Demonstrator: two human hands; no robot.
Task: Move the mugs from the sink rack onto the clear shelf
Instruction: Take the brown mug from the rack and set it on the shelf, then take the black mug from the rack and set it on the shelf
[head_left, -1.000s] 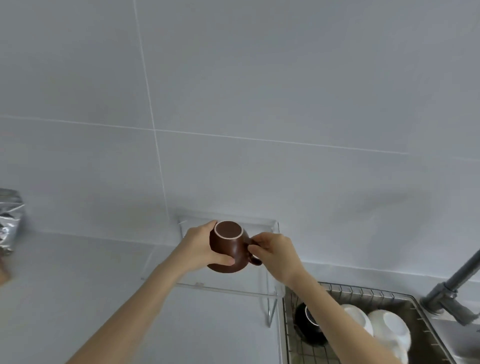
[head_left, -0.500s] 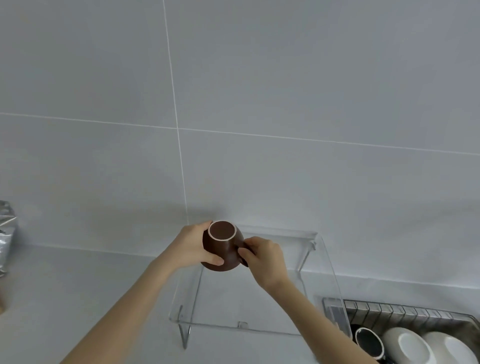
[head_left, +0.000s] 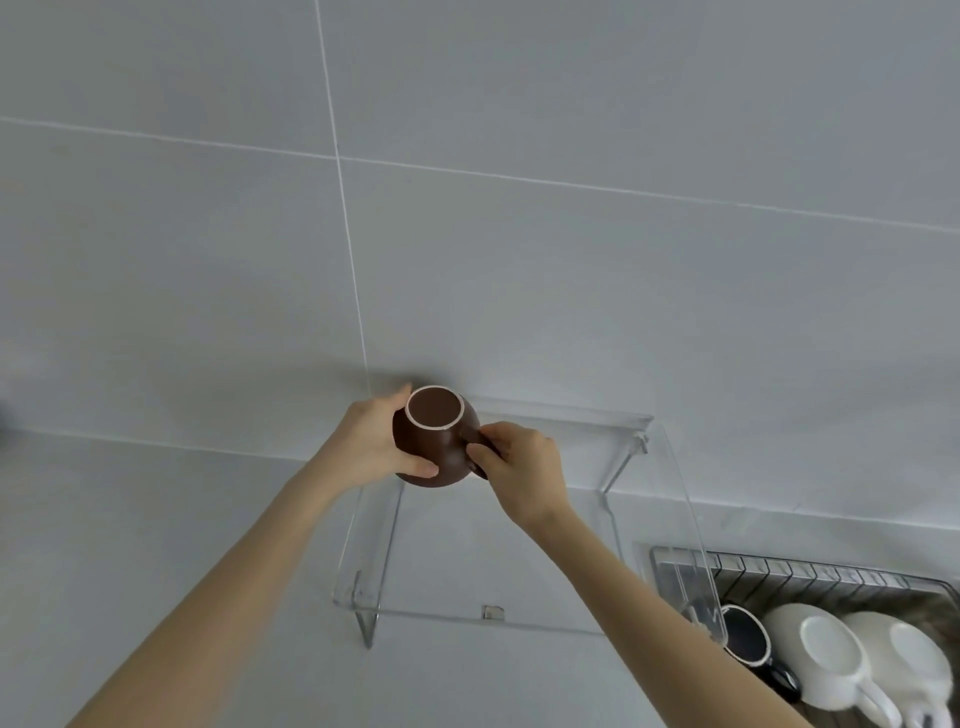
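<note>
A round brown mug (head_left: 435, 441) is held upside down, its pale-ringed base facing up, at the far left corner of the clear shelf (head_left: 519, 561). Whether its rim already touches the shelf top is hard to tell, since the shelf is transparent and the mug's lower edge sits right at its left side.

The left hand (head_left: 370, 441) cups the mug's left flank, thumb laid across the near side and fingers curled round the far side, so this grip is clamped on the mug's body. The right hand (head_left: 524, 467) pinches the mug's handle at the right of the mug, fingertips closed together on it. Both forearms reach in from the near edge of the view.

The clear shelf stands on the pale grey desk (head_left: 156, 545) against a grey tiled wall (head_left: 571, 260), with its bent legs showing at the near left and far right.

To the near right lies the sink rack (head_left: 810, 571), a wire basket. In it a black mug (head_left: 748, 636) sits nearest the shelf, then a white mug (head_left: 826, 660) with its handle pointing near, then a second white mug (head_left: 909, 654) at the right edge, partly cut off by the frame.
</note>
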